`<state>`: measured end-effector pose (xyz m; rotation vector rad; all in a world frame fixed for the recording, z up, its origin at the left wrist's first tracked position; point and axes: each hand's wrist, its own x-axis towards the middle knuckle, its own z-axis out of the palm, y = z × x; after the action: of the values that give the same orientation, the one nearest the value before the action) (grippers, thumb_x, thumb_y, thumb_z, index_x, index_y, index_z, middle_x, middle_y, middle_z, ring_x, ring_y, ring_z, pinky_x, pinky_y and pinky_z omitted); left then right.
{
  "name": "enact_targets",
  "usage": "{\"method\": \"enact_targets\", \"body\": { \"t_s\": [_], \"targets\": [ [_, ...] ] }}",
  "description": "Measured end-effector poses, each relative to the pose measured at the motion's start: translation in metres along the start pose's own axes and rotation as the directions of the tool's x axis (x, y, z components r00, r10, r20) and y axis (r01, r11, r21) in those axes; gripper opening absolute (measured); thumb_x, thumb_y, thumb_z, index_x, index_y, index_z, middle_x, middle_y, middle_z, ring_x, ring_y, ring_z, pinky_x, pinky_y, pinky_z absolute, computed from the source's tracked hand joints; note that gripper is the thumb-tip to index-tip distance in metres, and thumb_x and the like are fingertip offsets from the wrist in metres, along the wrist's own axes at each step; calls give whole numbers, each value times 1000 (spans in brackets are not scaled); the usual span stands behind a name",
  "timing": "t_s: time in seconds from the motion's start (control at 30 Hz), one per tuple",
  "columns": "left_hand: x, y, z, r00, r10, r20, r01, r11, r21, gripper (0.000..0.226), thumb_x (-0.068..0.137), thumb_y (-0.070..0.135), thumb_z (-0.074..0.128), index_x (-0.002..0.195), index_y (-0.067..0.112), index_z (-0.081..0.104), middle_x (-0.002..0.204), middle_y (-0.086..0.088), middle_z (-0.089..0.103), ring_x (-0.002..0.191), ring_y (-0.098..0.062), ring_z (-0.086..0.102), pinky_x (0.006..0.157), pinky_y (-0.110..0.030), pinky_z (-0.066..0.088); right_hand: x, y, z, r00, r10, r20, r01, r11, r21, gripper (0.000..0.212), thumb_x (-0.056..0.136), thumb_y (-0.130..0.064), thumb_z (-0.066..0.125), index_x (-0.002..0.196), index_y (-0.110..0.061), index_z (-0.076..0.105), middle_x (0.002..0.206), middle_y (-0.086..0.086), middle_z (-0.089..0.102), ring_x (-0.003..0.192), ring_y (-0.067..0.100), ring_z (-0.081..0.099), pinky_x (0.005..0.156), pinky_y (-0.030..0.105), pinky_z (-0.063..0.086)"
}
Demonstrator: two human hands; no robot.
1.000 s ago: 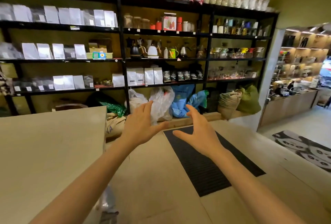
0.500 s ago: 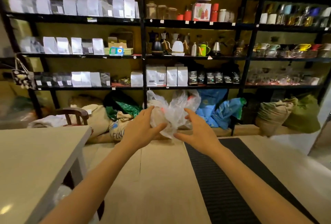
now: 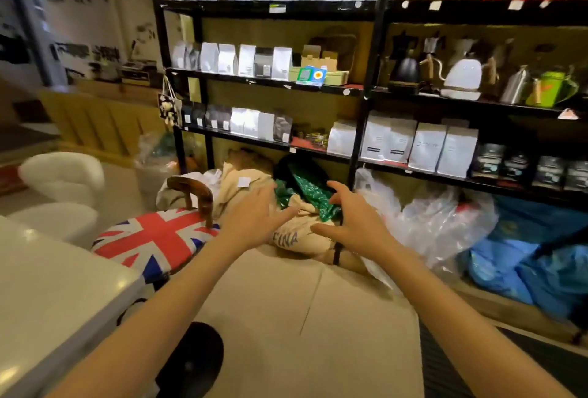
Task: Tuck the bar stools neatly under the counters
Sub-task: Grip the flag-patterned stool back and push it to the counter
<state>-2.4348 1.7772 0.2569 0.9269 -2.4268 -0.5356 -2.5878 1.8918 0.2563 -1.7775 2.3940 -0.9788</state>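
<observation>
A bar stool with a Union Jack seat (image 3: 152, 238) and a low curved wooden backrest (image 3: 194, 189) stands at the corner of the pale counter (image 3: 47, 295). Its round black base (image 3: 194, 362) shows on the floor below the counter edge. My left hand (image 3: 254, 216) is stretched out, fingers spread, just right of the seat and clear of it. My right hand (image 3: 353, 222) is held out beside it, fingers apart, holding nothing.
Black shelving (image 3: 366, 85) with bags, kettles and jars fills the wall ahead. Burlap sacks (image 3: 296, 235), clear plastic bags (image 3: 429, 222) and blue bags (image 3: 534, 257) lie on the floor beneath it. A white armchair (image 3: 60, 181) stands far left. A black floor mat (image 3: 451, 365) lies at right.
The view has swung left and closer to the shelves. The flag-seated stool has come into full view beside the counter. Both hands stay extended and spread.
</observation>
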Motion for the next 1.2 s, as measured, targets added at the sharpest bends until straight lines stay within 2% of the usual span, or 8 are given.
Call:
{"method": "enact_targets", "body": {
  "t_s": [0.17, 0.37, 0.53, 0.67, 0.83, 0.97, 1.07, 1.2],
  "targets": [
    [93, -64, 30, 995, -90, -30, 91, 996, 19, 62, 91, 46, 49, 142, 18, 29, 148, -4, 37, 129, -25, 40, 103, -46, 37, 109, 37, 47, 990, -138, 40, 137, 990, 22, 84, 75, -40, 73, 142, -21, 26, 124, 3, 55, 113, 21, 50, 89, 38, 47],
    [201, -120, 39, 969, -230, -92, 232, 972, 16, 67, 88, 50, 51, 142, 17, 30, 143, -7, 43, 124, -25, 46, 99, -43, 42, 250, 76, 90, 963, -239, 125, 237, 971, 30, 88, 74, -43, 73, 144, -21, 24, 132, 2, 51, 119, 20, 48, 95, 34, 43],
    [269, -158, 35, 931, -351, -104, 354, 935, 15, 84, 72, 71, 43, 136, 17, 40, 132, -6, 54, 113, -23, 54, 91, -43, 48, 349, 98, 127, 921, -344, 181, 330, 938, 105, 68, 75, -38, 73, 130, -14, 42, 122, 6, 56, 105, 19, 51, 80, 27, 40],
    [315, -194, 50, 866, -472, -166, 488, 870, 67, 60, 89, 45, 54, 137, 13, 37, 139, -9, 47, 121, -26, 47, 95, -39, 44, 425, 113, 171, 849, -461, 257, 428, 886, 176, 79, 72, -40, 75, 136, -16, 36, 129, 5, 52, 114, 21, 49, 84, 29, 40],
    [353, -234, 68, 699, -670, -250, 697, 717, 28, 70, 86, 48, 56, 142, 16, 29, 144, -7, 41, 127, -24, 44, 99, -38, 40, 508, 116, 221, 708, -600, 374, 540, 800, 261, 82, 72, -40, 76, 138, -15, 34, 130, 8, 51, 108, 23, 54, 85, 36, 48],
    [369, -256, 74, 529, -783, -328, 824, 566, -22, 69, 86, 49, 56, 141, 17, 31, 141, -6, 45, 122, -24, 48, 98, -39, 44, 564, 109, 262, 517, -723, 458, 650, 680, 340, 85, 70, -41, 76, 138, -16, 33, 128, 10, 53, 113, 24, 51, 88, 40, 48],
    [372, -263, 82, 426, -825, -371, 877, 477, -54, 62, 86, 47, 55, 136, 15, 37, 136, -7, 50, 117, -23, 51, 91, -32, 43, 591, 99, 293, 374, -792, 482, 692, 584, 424, 87, 70, -41, 77, 140, -17, 30, 129, 8, 52, 114, 21, 49, 89, 33, 44],
    [366, -274, 90, 295, -881, -370, 930, 354, -101, 68, 83, 48, 59, 137, 13, 37, 139, -9, 46, 123, -25, 46, 100, -40, 42, 608, 78, 329, 178, -857, 483, 713, 451, 538, 86, 71, -35, 77, 140, -14, 31, 132, 8, 50, 120, 23, 45, 93, 35, 41]
  ]
}}
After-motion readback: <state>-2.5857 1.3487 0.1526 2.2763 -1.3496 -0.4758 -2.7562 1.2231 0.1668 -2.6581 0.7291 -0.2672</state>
